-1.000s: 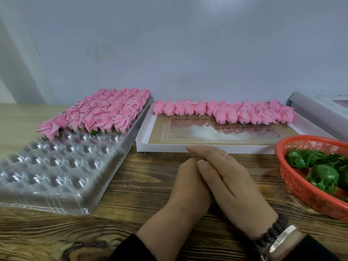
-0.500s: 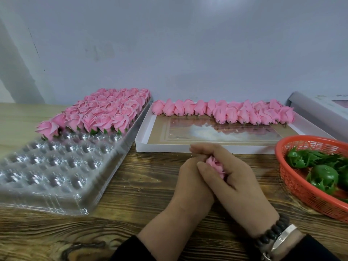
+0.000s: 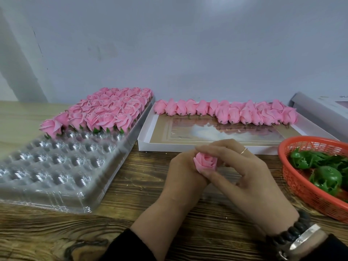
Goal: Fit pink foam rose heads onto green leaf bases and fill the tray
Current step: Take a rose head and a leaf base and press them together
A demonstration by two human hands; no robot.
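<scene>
Right hand [image 3: 243, 178] just lifted off, so the pink foam rose head [image 3: 205, 163] now shows, both hands' fingers clamped on it above the table (base hidden, probably fitted), clear plastic tray [image 3: 56, 178] next.

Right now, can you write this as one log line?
hands: left hand and right hand hold pink foam rose head | clear plastic tray: part-filled

A wooden table [image 3: 143, 189] stood against a pale wall [image 3: 188, 44]. At the right edge lay a white box [image 3: 323, 112], partly out of view.
</scene>
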